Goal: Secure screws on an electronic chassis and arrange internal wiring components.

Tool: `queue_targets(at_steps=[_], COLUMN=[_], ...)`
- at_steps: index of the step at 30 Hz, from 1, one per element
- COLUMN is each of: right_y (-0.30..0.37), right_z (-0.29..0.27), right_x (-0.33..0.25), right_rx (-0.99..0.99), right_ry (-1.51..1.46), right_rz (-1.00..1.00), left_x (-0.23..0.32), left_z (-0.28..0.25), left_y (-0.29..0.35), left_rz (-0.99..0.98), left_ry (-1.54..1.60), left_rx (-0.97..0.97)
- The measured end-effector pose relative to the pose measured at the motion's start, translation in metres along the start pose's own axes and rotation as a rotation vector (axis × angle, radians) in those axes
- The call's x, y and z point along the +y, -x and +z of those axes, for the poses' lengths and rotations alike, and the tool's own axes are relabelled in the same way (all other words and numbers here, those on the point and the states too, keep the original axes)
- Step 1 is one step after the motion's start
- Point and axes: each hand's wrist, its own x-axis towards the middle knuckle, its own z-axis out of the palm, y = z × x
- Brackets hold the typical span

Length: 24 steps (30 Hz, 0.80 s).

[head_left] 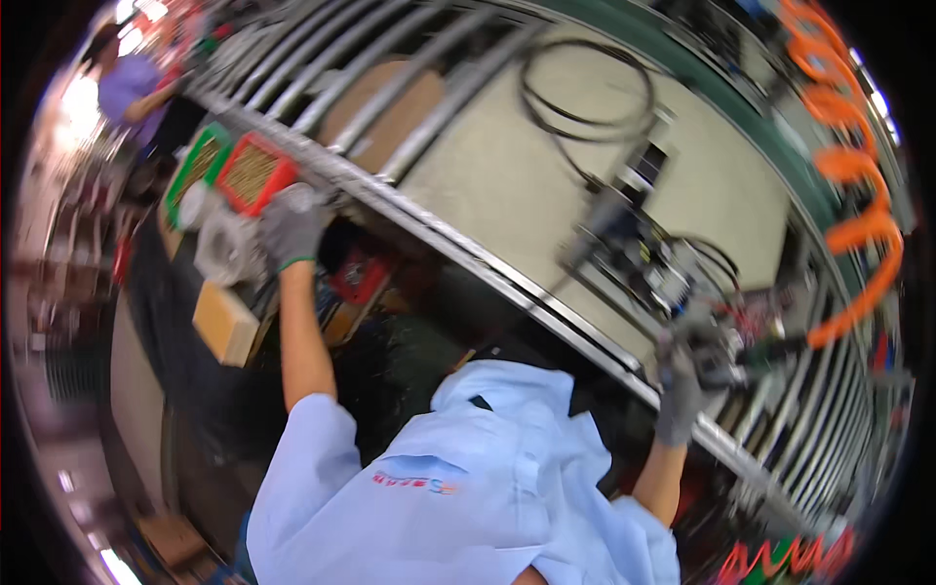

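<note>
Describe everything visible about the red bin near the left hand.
The red bin looks like plastic: open-topped, roughly rectangular, filled with small brass-coloured pieces too blurred to identify. It sits beside a green bin, near the conveyor's metal rail. The gloved left hand is at its near side; whether the grip touches it, I can't tell.

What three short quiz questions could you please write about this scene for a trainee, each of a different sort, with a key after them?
1. Fill in the gap: on the pale panel, the black cable lies in ____.
2. True or false: the orange coiled hose is on the right side of the picture.
3. Which of these is nearest to the person's left hand?
A) the green bin
B) the red bin
C) the orange coiled hose

Key: 1. loops; 2. true; 3. B
</note>
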Motion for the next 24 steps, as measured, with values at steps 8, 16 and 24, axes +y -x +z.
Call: queue_targets(at_steps=[8,16,24], right_y=[-0.024,-0.039,-0.074], right_z=[-0.009,-0.013,-0.016], right_x=[0.016,0.022,0.015], right_rx=[0.141,0.081,0.035], right_ry=[0.051,-0.024,0.13], right_rz=[-0.261,-0.246,-0.127], left_x=[-0.02,0.072,0.248], left_z=[0.016,-0.09,-0.145], left_y=[-0.014,0.072,0.233], left_rz=[-0.148,0.195,1.11], left_ry=[0.058,0.532,0.927], left_rx=[0.063,0.035,-0.27])
